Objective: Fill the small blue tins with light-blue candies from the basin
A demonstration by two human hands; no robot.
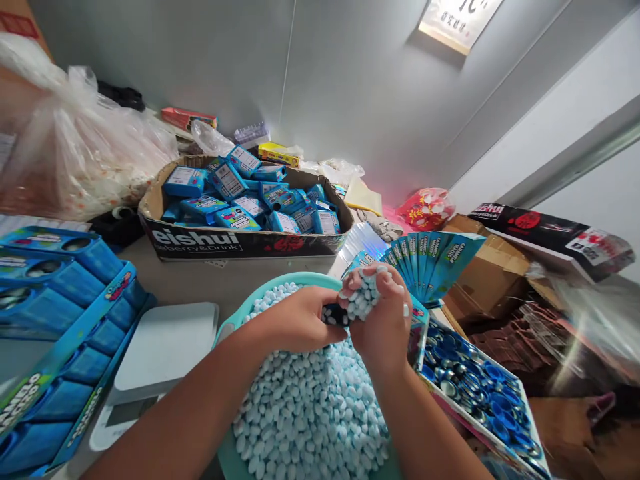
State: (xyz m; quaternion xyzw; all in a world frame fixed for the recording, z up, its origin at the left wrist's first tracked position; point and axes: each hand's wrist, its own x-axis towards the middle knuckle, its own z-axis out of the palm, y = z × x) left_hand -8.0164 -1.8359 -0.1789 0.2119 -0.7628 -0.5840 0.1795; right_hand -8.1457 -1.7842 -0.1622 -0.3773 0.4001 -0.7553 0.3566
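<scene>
A teal basin (280,283) in front of me is heaped with small pale blue candies (310,407). Above it my right hand (383,320) is cupped around a handful of those candies (365,297). My left hand (295,323) pinches a small dark round tin (334,315) held against the right hand. Both hands hover over the basin's far half.
A cardboard tray (240,241) of blue boxes stands behind the basin. Blue display cartons (60,347) and a white scale (160,353) lie at left. A fan of flat blue cartons (430,263) and a box of blue tin lids (480,393) sit at right.
</scene>
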